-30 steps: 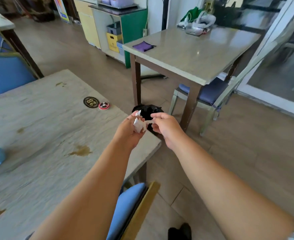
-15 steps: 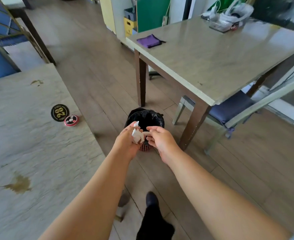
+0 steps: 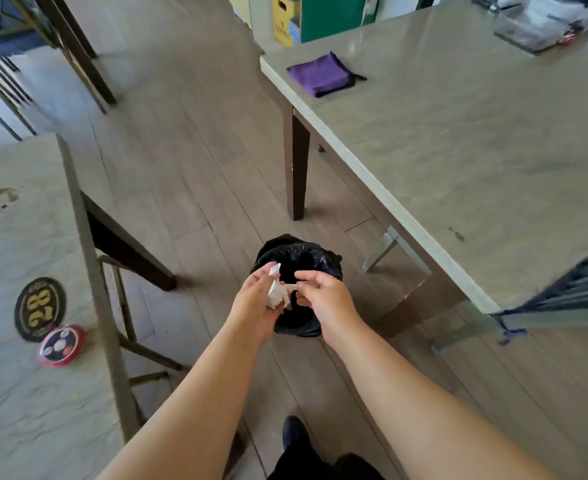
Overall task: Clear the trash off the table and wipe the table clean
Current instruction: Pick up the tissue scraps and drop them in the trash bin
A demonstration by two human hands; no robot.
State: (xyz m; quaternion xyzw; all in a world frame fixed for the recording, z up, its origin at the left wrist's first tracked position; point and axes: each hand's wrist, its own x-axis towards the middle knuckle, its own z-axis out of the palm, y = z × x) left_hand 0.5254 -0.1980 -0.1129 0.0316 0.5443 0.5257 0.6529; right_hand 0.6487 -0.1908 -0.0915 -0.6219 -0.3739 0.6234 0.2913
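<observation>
Both hands meet over the black-lined bin (image 3: 297,258) on the floor. The left hand (image 3: 255,303) curls round a crumpled white paper (image 3: 276,292), and the right hand (image 3: 323,296) pinches its edge with fingertips. The stained surface (image 3: 15,393) lies to the left, carrying a round number tag (image 3: 39,308) and a red disc (image 3: 62,345) touching it.

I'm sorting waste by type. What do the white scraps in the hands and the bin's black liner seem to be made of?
White scraps: probably thin paper or tissue, matte, with sharp creases and crumpled edges; the left hand grips them and the right hand pinches a strip. Black liner: likely thin plastic film, glossy, with wrinkled highlights where it gathers round the rim.
</observation>
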